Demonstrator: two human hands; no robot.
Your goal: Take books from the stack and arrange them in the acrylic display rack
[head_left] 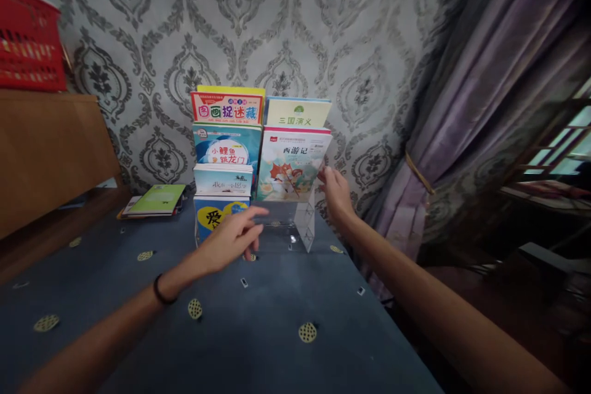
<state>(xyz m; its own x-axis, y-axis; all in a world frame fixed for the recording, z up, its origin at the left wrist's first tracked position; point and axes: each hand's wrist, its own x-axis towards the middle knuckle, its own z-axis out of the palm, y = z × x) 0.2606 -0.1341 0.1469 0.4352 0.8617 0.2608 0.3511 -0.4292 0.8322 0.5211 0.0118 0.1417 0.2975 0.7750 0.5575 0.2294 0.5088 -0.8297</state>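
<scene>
A clear acrylic book rack stands on the table, stepped in tiers and filled with picture books. At its right side, my right hand pinches the edge of a book with two foxes on its cover. Behind that one rises a pale green book. My left hand is open, index finger stretched out, in front of the rack's lower tier. It partly hides a blue and yellow book. Above that, a white-topped book, a teal fish book and a pink-red book stand in the left column.
A small stack of books with a green one on top lies left of the rack. A wooden cabinet carries a red plastic basket at the far left. Patterned wallpaper is behind; a purple curtain hangs past the table's right edge.
</scene>
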